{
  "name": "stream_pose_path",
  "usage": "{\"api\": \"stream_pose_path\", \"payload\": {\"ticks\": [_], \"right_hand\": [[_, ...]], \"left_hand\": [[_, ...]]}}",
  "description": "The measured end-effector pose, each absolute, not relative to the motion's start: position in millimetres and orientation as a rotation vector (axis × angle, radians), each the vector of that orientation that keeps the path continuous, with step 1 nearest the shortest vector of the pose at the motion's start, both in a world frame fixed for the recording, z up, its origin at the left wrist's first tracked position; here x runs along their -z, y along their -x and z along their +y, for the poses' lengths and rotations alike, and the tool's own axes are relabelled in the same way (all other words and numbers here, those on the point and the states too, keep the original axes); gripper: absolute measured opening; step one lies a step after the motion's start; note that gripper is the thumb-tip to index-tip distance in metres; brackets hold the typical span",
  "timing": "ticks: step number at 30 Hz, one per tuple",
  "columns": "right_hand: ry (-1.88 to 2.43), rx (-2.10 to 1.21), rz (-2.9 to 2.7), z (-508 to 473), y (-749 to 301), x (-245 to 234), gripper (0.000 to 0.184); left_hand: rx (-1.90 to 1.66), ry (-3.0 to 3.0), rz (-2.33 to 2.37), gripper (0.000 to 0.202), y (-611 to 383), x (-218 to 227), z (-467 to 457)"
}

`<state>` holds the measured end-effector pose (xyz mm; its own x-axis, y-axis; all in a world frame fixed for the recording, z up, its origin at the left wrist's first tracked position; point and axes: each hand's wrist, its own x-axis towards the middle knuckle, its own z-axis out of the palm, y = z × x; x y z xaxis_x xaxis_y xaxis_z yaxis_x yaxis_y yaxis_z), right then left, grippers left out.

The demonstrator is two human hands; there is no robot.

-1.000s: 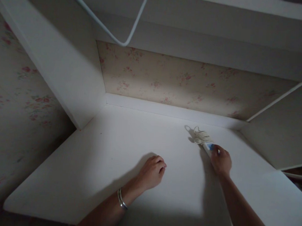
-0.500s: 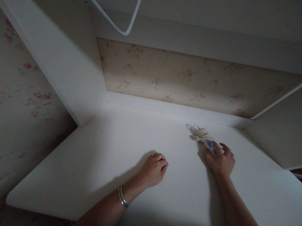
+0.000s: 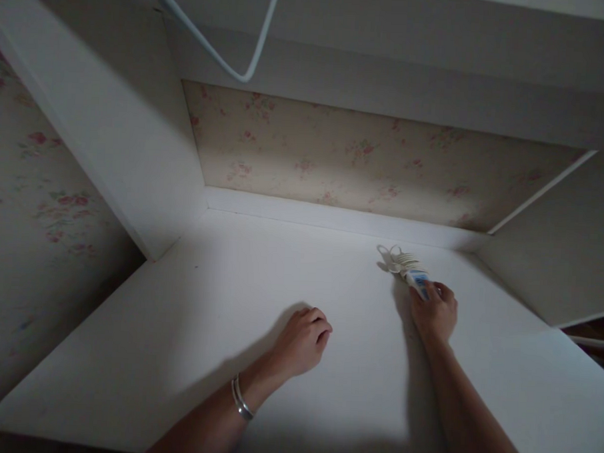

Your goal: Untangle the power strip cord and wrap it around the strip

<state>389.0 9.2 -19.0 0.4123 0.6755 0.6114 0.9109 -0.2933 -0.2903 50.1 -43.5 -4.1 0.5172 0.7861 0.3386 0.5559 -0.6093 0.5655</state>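
Note:
A bundle of cream cord (image 3: pixel 406 260), wound in tight turns with a loose loop at its far end, is over the right back part of the white desk top (image 3: pixel 260 265). A white and blue label (image 3: pixel 420 281) wraps its near end. My right hand (image 3: pixel 434 314) is closed around that labelled end, thumb on the left side and fingers on the right. My left hand (image 3: pixel 301 341), silver bangles at its wrist, rests on the desk top left of the bundle. Its fingers are curled in, and nothing shows in them.
A white side panel (image 3: pixel 111 125) rises at the left and another panel (image 3: pixel 572 225) at the right. Flowered wallpaper (image 3: pixel 335 154) covers the back under a white shelf (image 3: pixel 388 77). A bent white rod (image 3: pixel 243 77) hangs down at the top left.
My right hand has moved slightly farther back with the cord bundle in its grip. My left hand stays in place. The view has shifted a little.

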Motion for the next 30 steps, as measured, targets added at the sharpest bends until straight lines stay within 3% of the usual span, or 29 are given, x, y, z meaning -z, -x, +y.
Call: {"api": "stream_pose_path", "payload": {"ticks": [5, 13, 20, 23, 27, 30], "right_hand": [[2.189, 0.500, -1.300, 11, -381, 12, 0.040], [2.142, 0.788, -1.411, 11, -369, 11, 0.041], [1.910, 0.901, -1.485, 12, -370, 11, 0.027], [1.780, 0.555, -1.547, 6, -336, 6, 0.024], [1.622, -0.629, -1.377, -4, -236, 0, 0.035], [1.307, -1.144, -1.085, -6, -163, -1, 0.034]], "left_hand": [[-0.819, -2.372, 1.121, 0.016, -50, 5, -44], [-0.835, -2.349, 1.114, 0.016, -50, 6, -45], [-0.847, -2.252, 1.105, 0.017, -51, 2, -46], [-0.888, -2.023, 1.118, 0.018, -52, -3, -42], [-0.958, -1.669, 1.150, 0.021, -46, -5, -29], [-0.979, -1.468, 1.082, 0.019, -37, -6, -19]]}}
